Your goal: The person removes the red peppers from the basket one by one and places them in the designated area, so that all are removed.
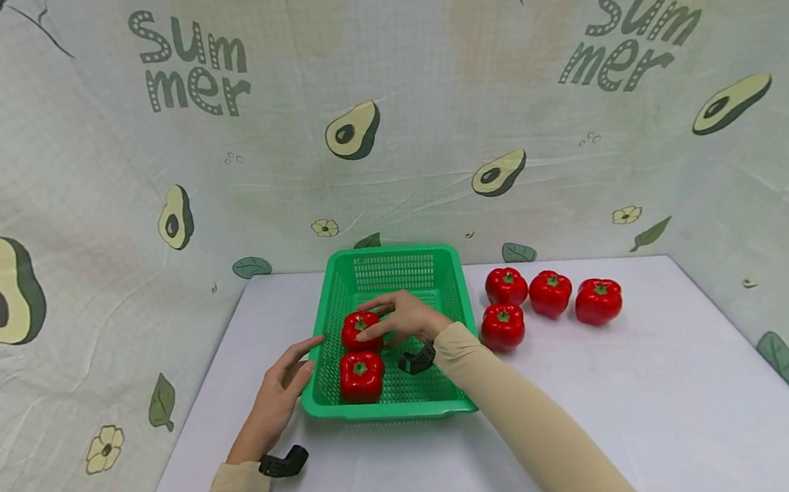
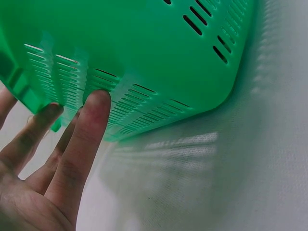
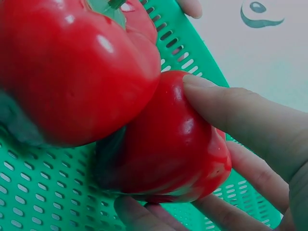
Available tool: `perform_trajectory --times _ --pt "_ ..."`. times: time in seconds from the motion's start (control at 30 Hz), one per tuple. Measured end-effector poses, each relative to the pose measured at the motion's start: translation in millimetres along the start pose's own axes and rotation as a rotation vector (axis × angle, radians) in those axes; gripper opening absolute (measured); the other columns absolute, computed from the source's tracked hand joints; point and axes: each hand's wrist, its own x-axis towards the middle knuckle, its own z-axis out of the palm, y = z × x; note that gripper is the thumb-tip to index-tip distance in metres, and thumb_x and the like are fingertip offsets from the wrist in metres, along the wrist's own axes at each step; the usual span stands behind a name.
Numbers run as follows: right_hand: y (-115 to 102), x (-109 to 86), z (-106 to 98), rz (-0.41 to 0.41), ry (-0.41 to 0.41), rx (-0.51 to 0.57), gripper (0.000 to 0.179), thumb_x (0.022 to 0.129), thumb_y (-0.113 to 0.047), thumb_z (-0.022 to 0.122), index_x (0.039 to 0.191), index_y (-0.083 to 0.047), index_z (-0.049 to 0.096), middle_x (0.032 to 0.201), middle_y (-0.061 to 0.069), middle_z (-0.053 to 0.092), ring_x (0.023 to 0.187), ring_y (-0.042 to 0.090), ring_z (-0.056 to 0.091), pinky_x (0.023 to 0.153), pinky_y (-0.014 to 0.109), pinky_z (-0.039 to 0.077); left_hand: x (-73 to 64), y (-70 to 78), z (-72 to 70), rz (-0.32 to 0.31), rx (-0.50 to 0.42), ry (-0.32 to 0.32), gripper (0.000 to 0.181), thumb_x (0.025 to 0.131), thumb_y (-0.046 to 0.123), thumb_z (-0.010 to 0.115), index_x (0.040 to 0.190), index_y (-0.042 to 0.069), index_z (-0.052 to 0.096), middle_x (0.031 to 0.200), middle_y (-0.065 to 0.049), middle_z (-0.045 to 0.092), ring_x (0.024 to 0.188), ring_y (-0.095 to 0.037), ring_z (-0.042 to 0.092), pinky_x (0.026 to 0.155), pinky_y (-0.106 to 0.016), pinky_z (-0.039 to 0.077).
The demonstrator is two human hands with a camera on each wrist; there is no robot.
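Red pepper (image 1: 351,333) is pinched between the thumb and curled fingers of the right hand (image 1: 406,317), inside the green basket (image 1: 418,411) and near its left wall, stem up, shape squat, so no clear long axis is made out. Nearer the basket's near-left corner, a second pepper (image 1: 364,386) is seen next to it, contact or slight gap not told apart, while four loose peppers (image 1: 551,295) are found outside the basket's right wall. Basket's left wall is touched from outside by the left hand (image 1: 282,384), fingers spread.
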Motion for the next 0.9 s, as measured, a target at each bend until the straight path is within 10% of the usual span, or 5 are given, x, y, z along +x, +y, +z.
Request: perform_trajectory --times 0.9 --pt "-8 -9.0 1 -0.023 0.070 -0.011 0.055 0.083 -0.013 0.082 0.133 -0.002 0.061 0.123 0.021 0.061 0.100 0.031 0.066 0.083 0.060 0.053 0.2 -0.1 -0.7 0.020 0.001 -0.008 0.042 0.105 0.034 0.050 0.147 0.028 0.047 0.153 0.003 0.041 0.127 -0.025 0.054 0.097 -0.030 0.047"
